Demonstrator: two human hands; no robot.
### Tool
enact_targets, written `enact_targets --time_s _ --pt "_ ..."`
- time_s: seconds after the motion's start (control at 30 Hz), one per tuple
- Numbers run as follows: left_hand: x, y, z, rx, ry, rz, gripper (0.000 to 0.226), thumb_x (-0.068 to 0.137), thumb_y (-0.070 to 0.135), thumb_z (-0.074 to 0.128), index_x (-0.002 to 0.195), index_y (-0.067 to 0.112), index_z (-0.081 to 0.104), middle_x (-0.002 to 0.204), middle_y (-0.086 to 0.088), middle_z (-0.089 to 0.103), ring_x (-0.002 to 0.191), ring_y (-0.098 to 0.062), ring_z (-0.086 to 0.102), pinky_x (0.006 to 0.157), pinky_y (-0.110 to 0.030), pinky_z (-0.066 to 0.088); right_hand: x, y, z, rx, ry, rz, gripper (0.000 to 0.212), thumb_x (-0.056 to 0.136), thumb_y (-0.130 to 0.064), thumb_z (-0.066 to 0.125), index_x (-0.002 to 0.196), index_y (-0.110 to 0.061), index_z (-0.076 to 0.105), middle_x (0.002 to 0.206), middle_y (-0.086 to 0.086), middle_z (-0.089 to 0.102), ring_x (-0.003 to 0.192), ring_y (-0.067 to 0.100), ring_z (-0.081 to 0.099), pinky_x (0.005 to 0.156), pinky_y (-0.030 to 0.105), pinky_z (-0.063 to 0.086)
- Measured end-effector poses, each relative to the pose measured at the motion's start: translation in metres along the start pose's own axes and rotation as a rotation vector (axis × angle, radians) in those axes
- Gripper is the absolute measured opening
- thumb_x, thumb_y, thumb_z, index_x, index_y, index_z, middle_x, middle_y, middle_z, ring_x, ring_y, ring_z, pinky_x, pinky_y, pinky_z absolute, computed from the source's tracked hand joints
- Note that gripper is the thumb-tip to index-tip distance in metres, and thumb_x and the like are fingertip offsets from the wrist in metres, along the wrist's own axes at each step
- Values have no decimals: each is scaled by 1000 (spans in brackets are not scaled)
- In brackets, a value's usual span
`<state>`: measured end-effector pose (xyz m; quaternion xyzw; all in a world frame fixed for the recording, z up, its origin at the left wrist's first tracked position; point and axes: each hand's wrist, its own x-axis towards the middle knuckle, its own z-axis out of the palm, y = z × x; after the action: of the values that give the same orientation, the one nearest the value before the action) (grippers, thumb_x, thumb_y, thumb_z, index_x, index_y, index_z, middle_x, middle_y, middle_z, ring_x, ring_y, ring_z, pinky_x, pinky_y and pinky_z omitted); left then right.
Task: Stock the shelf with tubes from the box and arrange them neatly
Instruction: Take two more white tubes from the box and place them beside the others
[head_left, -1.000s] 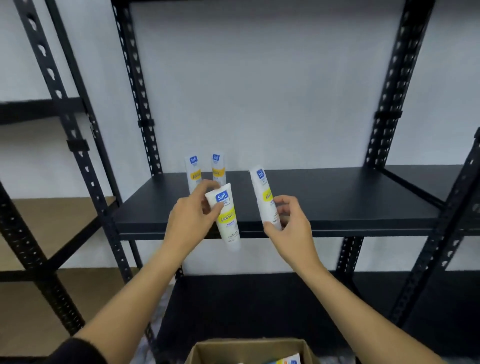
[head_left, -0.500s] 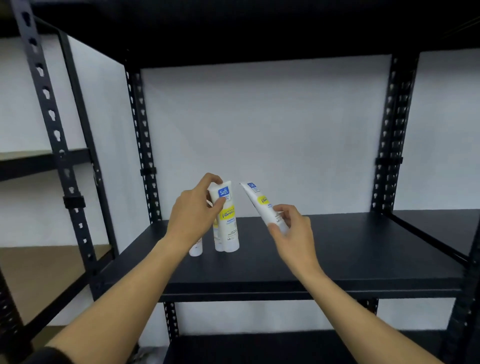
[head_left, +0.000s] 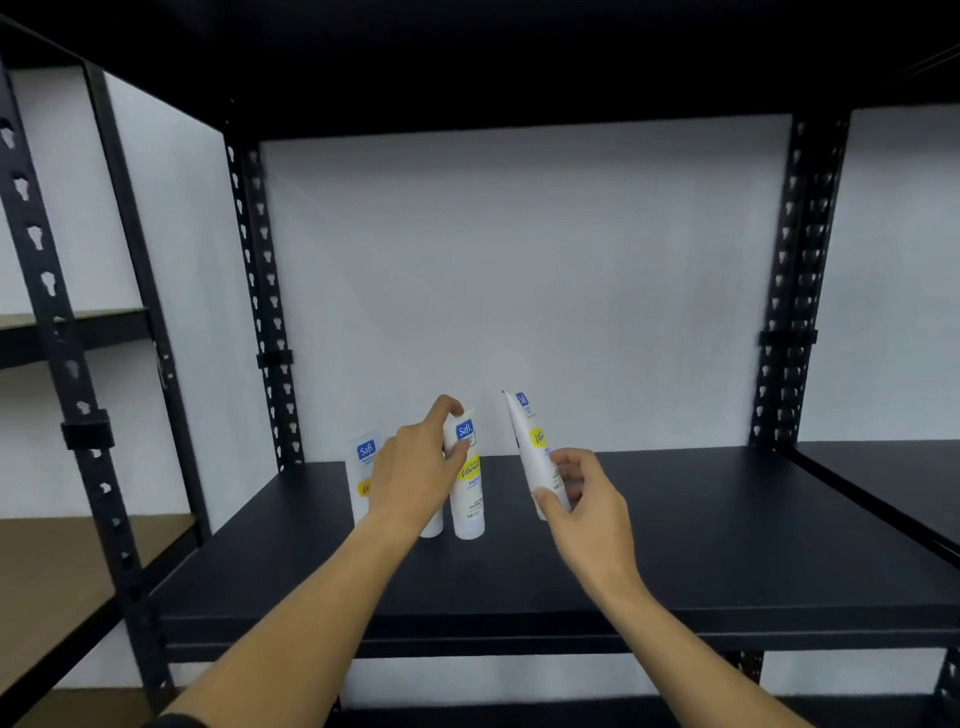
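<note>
On the black shelf (head_left: 701, 530) stand white tubes with blue and yellow labels. My left hand (head_left: 415, 467) grips the top of one upright tube (head_left: 467, 493), whose cap rests on the shelf. Behind my hand stand two more tubes: one at the far left (head_left: 362, 475) and one mostly hidden, with only its cap (head_left: 431, 529) showing. My right hand (head_left: 587, 499) holds another tube (head_left: 535, 452) by its lower end, tilted left, just above the shelf to the right of the row. The box is out of view.
Black perforated uprights (head_left: 262, 312) (head_left: 795, 291) frame the bay against a white wall. A shelf board above (head_left: 519, 67) closes the top. A neighbouring rack (head_left: 62, 332) stands at the left, and another shelf (head_left: 893, 478) continues to the right.
The view has tilted up, so the box has left the frame. My left hand has set its tube upright next to the two on the shelf. My right hand has brought its tube over the shelf.
</note>
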<state>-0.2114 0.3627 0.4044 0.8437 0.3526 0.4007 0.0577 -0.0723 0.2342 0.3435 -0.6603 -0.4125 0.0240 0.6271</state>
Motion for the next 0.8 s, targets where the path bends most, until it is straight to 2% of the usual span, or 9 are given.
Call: enact_targets --time_s 0.17,0.43,0.63,0.7,0.8 --pt "-1 -8 19 100 -39 0 29 96 38 54 120 34 39 79 3 64 68 -17 62 62 -35 54 0 11 3 -29 -30 10 36 87 -19 71 113 -35 52 106 -18 63 91 1 62 62 11 49" --pt "-11 -13 26 75 -31 14 32 97 38 54 123 34 36 86 7 63 71 -11 63 63 -29 56 -7 21 14 -79 -117 -23 43 87 -19 72 113 -42 45 107 -20 60 91 1 63 69 19 54" --pt "-22 -17 19 33 3 34 38 97 40 51 132 36 37 96 14 62 76 -7 60 58 -22 43 -11 19 23 -67 -121 -26 44 85 -19 73 111 -36 43 107 -16 58 90 4 62 67 19 52" --pt "-31 -23 14 -17 28 -4 35 97 40 49 131 37 38 99 18 59 77 -5 59 56 -20 39 -11 18 24 -75 -128 -24 44 84 -18 74 111 -34 42 106 -15 57 89 5 62 66 19 52" --pt "-52 -41 13 -24 62 -77 23 97 39 46 120 35 44 99 16 58 79 -6 59 61 -24 45 -9 18 25 -88 -149 5 44 83 -16 73 109 -33 41 103 -13 59 85 5 63 63 16 49"
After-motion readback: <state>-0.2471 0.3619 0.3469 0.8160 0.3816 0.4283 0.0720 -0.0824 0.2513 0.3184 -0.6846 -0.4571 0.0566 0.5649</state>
